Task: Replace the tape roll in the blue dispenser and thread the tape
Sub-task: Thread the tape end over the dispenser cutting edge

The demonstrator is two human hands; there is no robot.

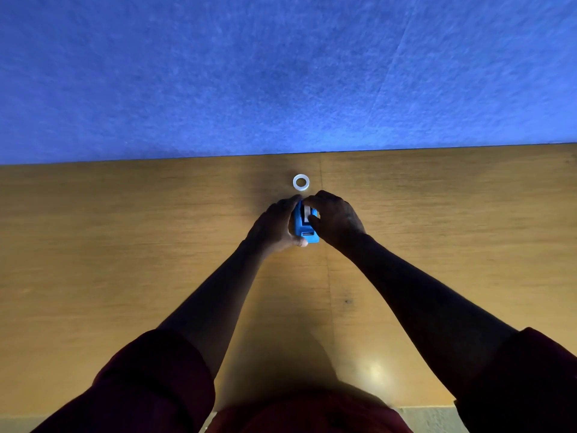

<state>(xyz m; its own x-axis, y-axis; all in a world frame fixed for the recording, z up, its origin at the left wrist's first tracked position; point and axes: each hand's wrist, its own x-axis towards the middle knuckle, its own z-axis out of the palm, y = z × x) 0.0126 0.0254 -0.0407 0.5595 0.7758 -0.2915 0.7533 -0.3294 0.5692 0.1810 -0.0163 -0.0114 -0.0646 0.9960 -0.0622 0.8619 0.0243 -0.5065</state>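
The small blue tape dispenser [304, 228] stands on the wooden table [125, 260] between my two hands. My left hand [276, 226] wraps its left side, thumb at its near end. My right hand [335, 218] covers its right side, with fingertips on the white tape roll [306, 211] that sits in the top of the dispenser. A second white ring of tape [301, 182] lies flat on the table just beyond the hands, apart from both of them.
A blue felt wall panel [281, 73] rises behind the table's far edge. A seam runs through the tabletop right of the dispenser. The near table edge is at the bottom, by my dark red sleeves.
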